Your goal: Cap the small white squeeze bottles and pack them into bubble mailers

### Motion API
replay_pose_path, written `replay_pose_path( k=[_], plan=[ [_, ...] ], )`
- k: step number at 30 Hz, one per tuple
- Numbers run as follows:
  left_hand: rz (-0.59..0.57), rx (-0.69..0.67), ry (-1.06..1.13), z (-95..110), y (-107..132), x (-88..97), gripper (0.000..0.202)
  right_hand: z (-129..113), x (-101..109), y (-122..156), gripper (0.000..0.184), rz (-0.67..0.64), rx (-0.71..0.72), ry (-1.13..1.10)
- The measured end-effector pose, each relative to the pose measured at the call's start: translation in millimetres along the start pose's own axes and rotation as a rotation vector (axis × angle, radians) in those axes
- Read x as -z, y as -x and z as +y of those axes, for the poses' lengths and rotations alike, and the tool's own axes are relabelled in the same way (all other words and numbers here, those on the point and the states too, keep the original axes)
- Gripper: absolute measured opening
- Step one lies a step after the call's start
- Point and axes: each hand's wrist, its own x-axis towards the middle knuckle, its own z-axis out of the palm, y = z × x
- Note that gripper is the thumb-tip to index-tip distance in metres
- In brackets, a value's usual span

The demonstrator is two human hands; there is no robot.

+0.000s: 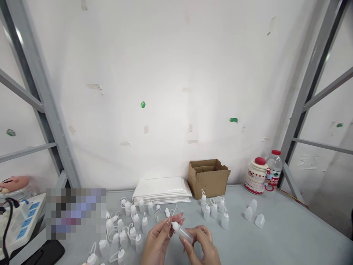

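Near the front middle of the grey table, a small translucent squeeze bottle (185,234) lies tilted between my hands, its white nozzle top pointing up and left. My right hand (202,244) is closed around the bottle's body. At the nozzle end, the fingers of my left hand (158,237) pinch the white cap (174,225), and a thin strap loops below it. Many similar bottles with looped straps (123,239) stand to the left of my left hand. Beyond my hands, several more capped bottles (214,210) stand in front of the cardboard box.
Behind are a stack of white sheets (161,189) and an open cardboard box (209,184). Three uncapped-looking bottles (248,213) are at right. A decorated jar (256,178) and water bottle (274,165) stand far right. A phone (46,253) and power strip (24,221) are left.
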Motion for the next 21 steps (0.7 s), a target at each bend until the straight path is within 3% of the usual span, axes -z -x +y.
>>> replay_pose_path(
  k=[8, 17, 21],
  plan=[
    [-0.03, -0.027, -0.274, 8.2, 3.3, -0.8, 0.031, 3.9, -2.1, 5.6, 0.025, 0.01, 0.022, -0.033],
    [0.01, -0.051, -0.265, 12.7, 1.4, -0.2, 0.033, 5.0, 0.1, 0.6, 0.028, -0.099, -0.094, -0.077],
    [-0.007, -0.06, -0.374, 13.7, -0.3, 1.1, 0.025, 10.9, 0.2, -0.7, 0.027, -0.141, -0.036, -0.008]
  ],
)
